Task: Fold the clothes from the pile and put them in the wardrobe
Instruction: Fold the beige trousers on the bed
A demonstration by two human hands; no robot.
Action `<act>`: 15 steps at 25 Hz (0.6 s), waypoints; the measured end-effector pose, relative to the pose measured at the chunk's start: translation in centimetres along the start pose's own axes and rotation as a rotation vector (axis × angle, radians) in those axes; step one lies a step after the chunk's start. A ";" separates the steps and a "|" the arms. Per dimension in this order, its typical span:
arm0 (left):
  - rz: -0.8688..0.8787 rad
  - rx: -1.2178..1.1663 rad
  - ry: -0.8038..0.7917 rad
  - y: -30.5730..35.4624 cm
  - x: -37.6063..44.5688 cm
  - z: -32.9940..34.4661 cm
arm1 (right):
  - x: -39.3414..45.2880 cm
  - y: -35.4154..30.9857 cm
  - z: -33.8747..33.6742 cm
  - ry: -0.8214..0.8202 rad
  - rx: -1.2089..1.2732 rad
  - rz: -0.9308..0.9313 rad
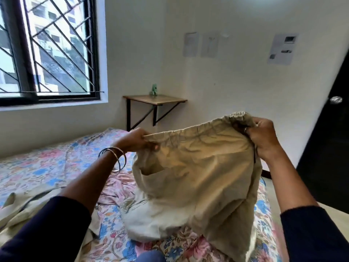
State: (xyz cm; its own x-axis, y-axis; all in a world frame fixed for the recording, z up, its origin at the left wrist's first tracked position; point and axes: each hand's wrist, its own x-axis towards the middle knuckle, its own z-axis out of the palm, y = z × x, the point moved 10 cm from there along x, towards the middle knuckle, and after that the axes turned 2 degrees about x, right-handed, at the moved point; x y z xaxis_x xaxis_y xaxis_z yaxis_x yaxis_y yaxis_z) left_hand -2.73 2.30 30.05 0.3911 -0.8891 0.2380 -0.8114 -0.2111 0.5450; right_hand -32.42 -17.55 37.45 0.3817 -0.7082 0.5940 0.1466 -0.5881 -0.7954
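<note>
Both hands, left hand [140, 139] and right hand [264, 138], pinch opposite ends of the beige drawstring trousers' [198, 167] waistband, stretched left-to-right at frame centre, legs hanging onto the floral bedsheet [47, 167].

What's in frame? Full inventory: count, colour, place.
Beige elastic-waist cotton garment: 1, beige, held up by the waistband over the bed
Pale cream cloth: 1, off-white, on the bed under the garment
Floral bedsheet: 1, pink, blue and cream, covering the bed
Wooden wall shelf with black brackets: 1, brown, on the far wall
Small green figurine: 1, green, on the shelf
Paper sheets: 3, white, stuck on the wall
Barred window: 1, dark frame, upper left
Dark door with round knob: 1, black, right edge
Metal bangles: several, silver, on left wrist
Left hand: 1, grips waistband's left end
Right hand: 1, grips waistband's right end
</note>
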 end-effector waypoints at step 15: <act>-0.630 -0.851 -0.026 1.1 -3.0 12.1 | -6.3 0.4 4.7 -0.173 0.048 -0.102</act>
State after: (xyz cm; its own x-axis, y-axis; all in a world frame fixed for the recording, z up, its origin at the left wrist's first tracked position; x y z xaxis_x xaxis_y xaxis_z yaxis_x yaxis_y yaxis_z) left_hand -10.06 -0.19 20.20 0.6180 -0.7286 -0.2953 0.1102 -0.2917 0.9501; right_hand -30.49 -11.49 32.79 0.5128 -0.5660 0.6455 0.2340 -0.6313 -0.7394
